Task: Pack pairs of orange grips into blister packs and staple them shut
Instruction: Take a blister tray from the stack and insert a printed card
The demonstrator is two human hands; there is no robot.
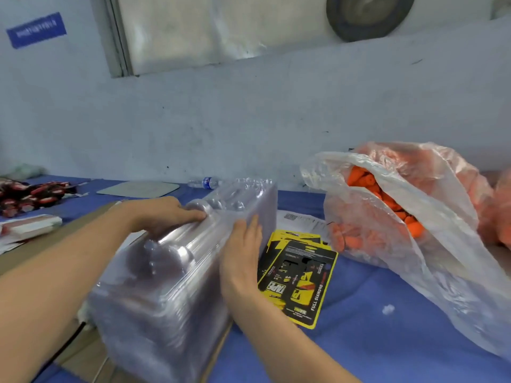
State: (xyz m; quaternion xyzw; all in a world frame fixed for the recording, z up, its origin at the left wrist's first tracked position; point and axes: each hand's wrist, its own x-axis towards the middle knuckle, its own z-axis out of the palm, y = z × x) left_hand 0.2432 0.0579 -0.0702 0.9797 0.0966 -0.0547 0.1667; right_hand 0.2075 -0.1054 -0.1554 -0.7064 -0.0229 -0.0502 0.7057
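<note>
A tall stack of clear blister packs lies on its side in front of me on the blue table. My left hand rests on the stack's upper left edge, fingers curled over it. My right hand presses flat against the stack's right side. To the right, a clear plastic bag stands open and holds many orange grips. Yellow and black printed cards lie in a small pile between the stack and the bag.
A brown cardboard sheet lies under the stack at the left. Red and black packed items sit at the far left, with a water bottle and a pale tray by the wall. White paper lies behind the cards.
</note>
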